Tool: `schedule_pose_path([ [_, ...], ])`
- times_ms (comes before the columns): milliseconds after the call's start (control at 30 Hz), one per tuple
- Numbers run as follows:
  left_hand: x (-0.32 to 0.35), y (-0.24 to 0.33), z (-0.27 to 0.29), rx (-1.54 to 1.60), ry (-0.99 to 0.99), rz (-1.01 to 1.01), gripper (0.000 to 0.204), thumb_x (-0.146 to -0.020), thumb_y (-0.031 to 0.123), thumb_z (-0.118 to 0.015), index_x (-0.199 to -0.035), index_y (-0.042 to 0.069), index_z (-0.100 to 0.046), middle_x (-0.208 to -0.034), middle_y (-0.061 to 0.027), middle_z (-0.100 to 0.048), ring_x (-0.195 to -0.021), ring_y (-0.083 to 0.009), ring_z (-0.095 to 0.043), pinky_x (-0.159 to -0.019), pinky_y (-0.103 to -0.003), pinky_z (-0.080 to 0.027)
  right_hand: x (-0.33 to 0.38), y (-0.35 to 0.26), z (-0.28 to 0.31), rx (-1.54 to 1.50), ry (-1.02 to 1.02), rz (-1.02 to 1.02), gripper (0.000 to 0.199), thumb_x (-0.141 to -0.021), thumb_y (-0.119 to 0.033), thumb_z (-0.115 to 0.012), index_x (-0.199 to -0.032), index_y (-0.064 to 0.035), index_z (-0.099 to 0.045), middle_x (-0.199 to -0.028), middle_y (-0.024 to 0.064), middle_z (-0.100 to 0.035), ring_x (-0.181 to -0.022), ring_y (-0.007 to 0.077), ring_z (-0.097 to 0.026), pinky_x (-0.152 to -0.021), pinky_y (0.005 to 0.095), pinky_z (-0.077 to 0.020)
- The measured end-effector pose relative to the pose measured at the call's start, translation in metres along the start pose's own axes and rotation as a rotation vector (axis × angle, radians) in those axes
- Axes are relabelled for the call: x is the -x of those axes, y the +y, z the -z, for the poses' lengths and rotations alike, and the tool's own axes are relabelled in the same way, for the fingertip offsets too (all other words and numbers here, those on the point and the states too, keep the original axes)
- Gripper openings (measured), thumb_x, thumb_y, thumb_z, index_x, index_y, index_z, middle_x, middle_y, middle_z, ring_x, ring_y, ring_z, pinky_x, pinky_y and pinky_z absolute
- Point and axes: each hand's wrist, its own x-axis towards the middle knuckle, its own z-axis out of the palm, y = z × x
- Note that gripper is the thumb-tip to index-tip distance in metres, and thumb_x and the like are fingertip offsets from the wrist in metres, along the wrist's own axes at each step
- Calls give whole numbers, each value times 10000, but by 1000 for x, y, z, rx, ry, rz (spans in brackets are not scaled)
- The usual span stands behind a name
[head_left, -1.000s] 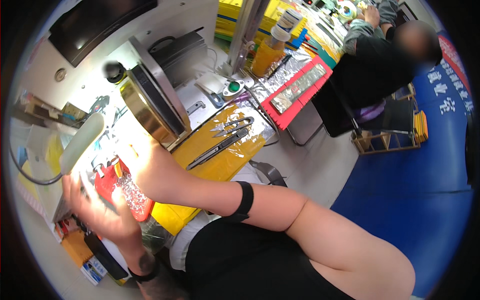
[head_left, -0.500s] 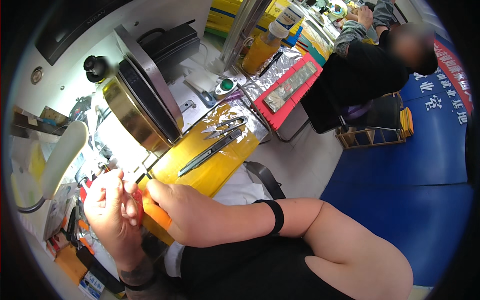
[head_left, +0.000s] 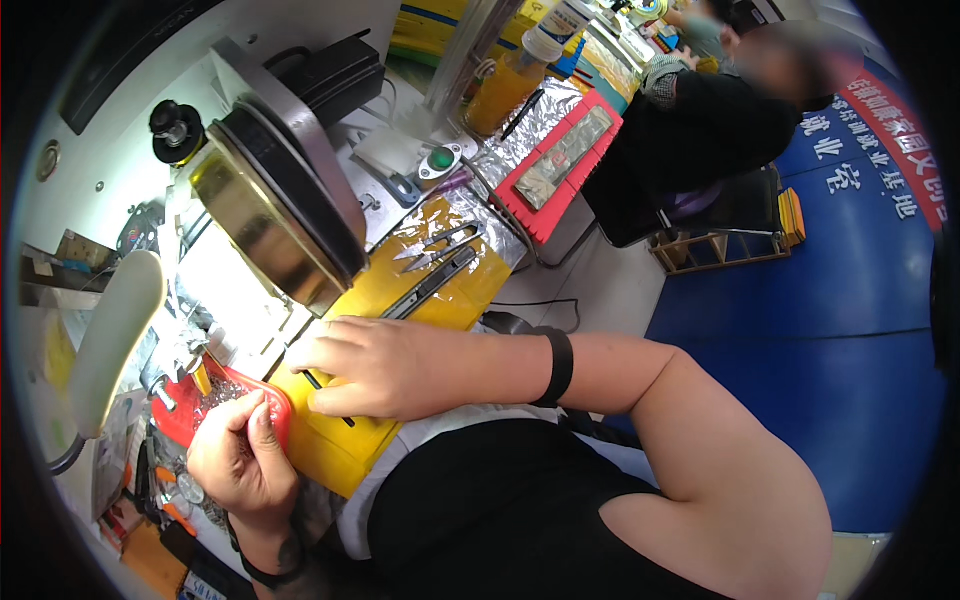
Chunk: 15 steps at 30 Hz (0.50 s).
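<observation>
Yellow mat (head_left: 340, 455): spread beneath the right hand (head_left: 365, 368), with its long axis running from one o'clock down to seven.
Gold-faced machine (head_left: 288, 198): stood near the right hand, at eleven o'clock from it, with its gold face turned toward eight.
Right hand: extended in from three o'clock, back uppermost, with bent fingers toward nine and the thumb apart below them, across a slim dark rod (head_left: 313, 380); could not tell a firm grip from a loose cover.
Red tray (head_left: 177, 412): sat at nine o'clock from the right hand, and nearer the left hand (head_left: 245, 460), between ten and eleven from it; held small clear or silvery bits.
Left hand: curled closed, thumb against forefinger, at eight o'clock from the right; could not tell of any small piece inside.
Dark cutter (head_left: 432, 284): lay on the mat at one o'clock from the right hand, with its long axis from two to eight.
Snips (head_left: 440, 246): lay just beyond the cutter, with points toward nine.
Slim dark rod: ran from between ten and eleven to between four and five, roughly square to the cutter; lay under the right thumb, the nearer hand by far, and at two o'clock from the left, apart from it; could not tell contact with the mat.
</observation>
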Motion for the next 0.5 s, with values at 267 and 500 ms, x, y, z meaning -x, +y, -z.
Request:
schedule_pose_path([
  [267,-4,0,1,68,-27,7,45,-873,-37,-606,-867,-49,-649,-761,-125,-673,-665,-201,-655,-647,-279,-506,-16,-24,-9,-144,344,-220,393,-743,14,-637,-1130,-43,-607,-1130,156,-599,-982,339,-622,-819,392,-518],
  [500,-6,2,-3,76,-7,4,64,-888,-37,-578,-852,-48,-630,-735,-123,-646,-641,-179,-618,-629,-272,-486,-16,-21,-17,-188,508,-375,265,-794,33,-629,-1049,-38,-616,-982,135,-642,-847,330,-648,-710,377,-533],
])
